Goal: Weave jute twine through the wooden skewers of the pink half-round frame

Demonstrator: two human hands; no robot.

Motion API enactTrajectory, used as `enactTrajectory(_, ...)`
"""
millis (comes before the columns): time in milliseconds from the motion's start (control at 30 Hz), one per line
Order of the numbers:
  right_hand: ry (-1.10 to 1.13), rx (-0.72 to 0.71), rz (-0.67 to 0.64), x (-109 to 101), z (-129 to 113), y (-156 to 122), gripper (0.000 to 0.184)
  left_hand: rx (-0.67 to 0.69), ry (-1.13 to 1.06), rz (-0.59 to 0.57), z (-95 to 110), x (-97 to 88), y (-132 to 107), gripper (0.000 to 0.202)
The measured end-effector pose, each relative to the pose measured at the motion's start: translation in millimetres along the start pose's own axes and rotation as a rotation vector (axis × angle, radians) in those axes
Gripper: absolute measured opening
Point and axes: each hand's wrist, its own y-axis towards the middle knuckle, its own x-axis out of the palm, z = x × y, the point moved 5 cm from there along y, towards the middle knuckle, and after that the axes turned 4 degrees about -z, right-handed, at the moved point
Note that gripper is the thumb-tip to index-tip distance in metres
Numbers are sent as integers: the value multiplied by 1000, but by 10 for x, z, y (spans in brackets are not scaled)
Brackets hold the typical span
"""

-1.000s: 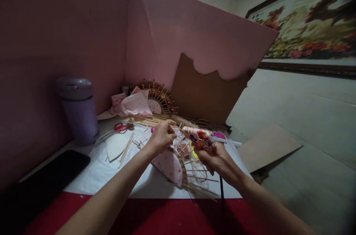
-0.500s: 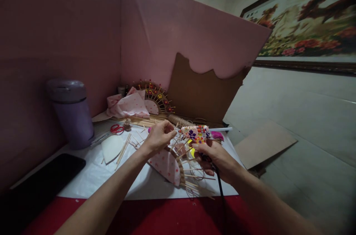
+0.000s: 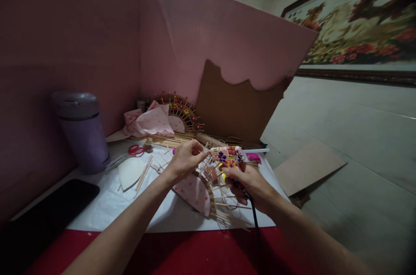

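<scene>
In my right hand (image 3: 248,181) is a flower-patterned hot glue gun (image 3: 227,155), its nozzle pointing left and a white glue stick (image 3: 258,150) jutting from its back. A black cord (image 3: 255,218) hangs below the grip. My left hand (image 3: 185,160) is pinched close to the nozzle, apparently on a thin wooden stick (image 3: 206,146); the fingers hide most of it. Under both hands lies a half-round piece covered in pink dotted cloth (image 3: 195,194), with a brown twine edge and several thin sticks (image 3: 232,206) fanning outward.
Scissors with red handles (image 3: 135,149), a white cut piece (image 3: 130,174) and loose sticks (image 3: 143,177) lie left. A purple tumbler (image 3: 82,136) and black phone (image 3: 61,205) stand or lie farther left. Behind are a decorated fan shape (image 3: 186,111), twine roll (image 3: 209,140) and brown cardboard (image 3: 238,106).
The view has shifted very slightly. Both hands keep nearly the same pose, with the glue gun's nozzle still beside the left fingertips.
</scene>
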Motion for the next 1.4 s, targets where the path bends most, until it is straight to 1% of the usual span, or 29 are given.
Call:
enactTrajectory(200, 5, -8, 1, 16, -8, -9, 29, -10, -62, 12, -7, -2, -1, 18)
enactTrajectory(367, 19, 0, 7, 10, -9, -12, 28, -41, -102, -2, -31, 14, 2, 15)
enactTrajectory(600, 24, -7, 24, -20, -2, -11, 32, -75, -103, -28, -62, 29, 3, 9)
enactTrajectory(733, 53, -8, 18, -23, -12, -26, 32, -82, -106, -22, -85, 23, 10, 12)
enactTrajectory(900, 52, -54, 46, -47, -15, -55, 34, -93, -122, -19, -112, 32, 18, 12)
enactTrajectory(1067, 34, -70, 28, -30, 12, -68, 34, -103, -136, -13, -95, 30, 17, 13)
enactTrajectory(1233, -22, -107, 26, -16, -28, -89, 38, -110, -141, -8, -79, 21, 12, 13)
enactTrajectory(1400, -13, -132, 53, -49, -60, -160, 38, -133, -156, -6, -60, 14, 6, 9)
